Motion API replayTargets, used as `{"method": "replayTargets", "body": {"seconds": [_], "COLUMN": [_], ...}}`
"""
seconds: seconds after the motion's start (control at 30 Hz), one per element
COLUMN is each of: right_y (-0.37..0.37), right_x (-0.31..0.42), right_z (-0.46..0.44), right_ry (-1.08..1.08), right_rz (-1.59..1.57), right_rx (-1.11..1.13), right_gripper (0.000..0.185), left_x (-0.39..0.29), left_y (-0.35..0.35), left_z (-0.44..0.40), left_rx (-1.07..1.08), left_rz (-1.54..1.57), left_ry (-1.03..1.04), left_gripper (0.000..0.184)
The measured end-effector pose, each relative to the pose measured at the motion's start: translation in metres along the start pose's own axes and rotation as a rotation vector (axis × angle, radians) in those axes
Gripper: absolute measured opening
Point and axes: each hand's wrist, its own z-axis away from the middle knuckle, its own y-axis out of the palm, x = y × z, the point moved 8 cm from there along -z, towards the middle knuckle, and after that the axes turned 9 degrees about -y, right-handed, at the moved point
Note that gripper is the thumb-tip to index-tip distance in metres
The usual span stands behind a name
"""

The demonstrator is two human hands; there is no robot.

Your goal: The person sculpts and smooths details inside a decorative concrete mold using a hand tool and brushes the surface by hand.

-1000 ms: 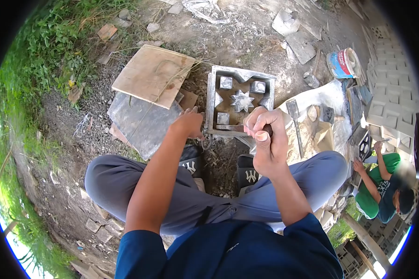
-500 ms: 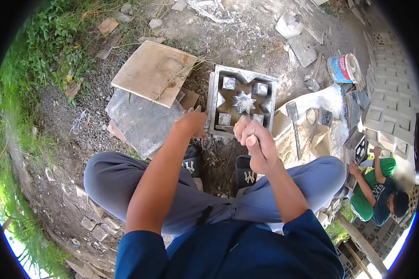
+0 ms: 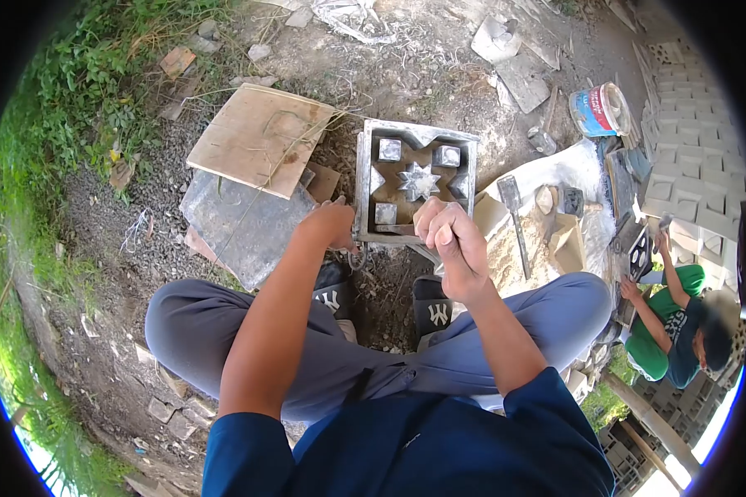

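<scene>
In front of my feet stands a square metal mould (image 3: 361, 178) with raised blocks near its corners and a star-shaped block (image 3: 419, 180) in the middle. My left hand (image 3: 330, 225) grips its near left corner, beside a metal ring (image 3: 357, 258) on the outside. My right hand (image 3: 452, 236) is a closed fist over the near right part of the mould. From it a narrow, flat blade-like tool (image 3: 400, 229) points left along the near edge. The fist hides the tool's grip and the near right block. Brownish material lies between the blocks.
Left of the mould are a plywood board (image 3: 261, 137) and grey slabs (image 3: 240, 219). To the right, a sack (image 3: 559, 170) carries sandy powder (image 3: 506, 248) and a long-handled tool (image 3: 514, 224). A paint bucket (image 3: 598, 112) stands beyond. A person (image 3: 671, 323) works at the far right.
The view has shifted slightly, so the mould and boards appear a little further left. Both hands keep nearly the same hold. The person at the right has moved an arm slightly.
</scene>
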Motion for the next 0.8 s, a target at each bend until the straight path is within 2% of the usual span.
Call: {"method": "replayTargets", "body": {"seconds": [0.17,0.2,0.23,0.27,0.37,0.5,0.73,0.8], "right_y": [-0.040,-0.050,-0.069,-0.081,-0.093,-0.082,-0.067,-0.063], "right_x": [0.053,0.058,0.059,0.057,0.050,0.050,0.051,0.056], "right_z": [-0.022,-0.022,-0.020,-0.016,-0.005,-0.006,-0.007,-0.010], "right_ry": [-0.252,-0.254,-0.231,-0.207,-0.194,-0.218,-0.211,-0.273], "right_rz": [-0.072,-0.070,-0.194,-0.319,-0.264,-0.072,-0.008,0.009], "right_rx": [-0.270,-0.272,-0.364,-0.458,-0.543,-0.396,-0.339,-0.356], "right_gripper": [0.024,0.024,0.028,0.032,0.042,0.043,0.043,0.048], "left_x": [-0.001,-0.001,-0.001,-0.001,-0.003,-0.007,-0.008,-0.008], "left_y": [-0.005,-0.011,-0.016,-0.017,-0.020,-0.019,-0.017,-0.015], "left_z": [0.010,0.014,0.017,0.016,0.007,0.001,-0.004,-0.005], "left_rx": [-0.050,-0.060,-0.070,-0.071,-0.115,-0.097,-0.085,-0.102], "left_rz": [0.031,0.072,0.110,0.103,0.184,0.163,0.121,0.133], "left_ry": [0.041,0.047,0.054,0.058,0.070,0.060,0.067,0.073], "left_gripper": [0.096,0.104,0.112,0.112,0.121,0.115,0.106,0.104]}}
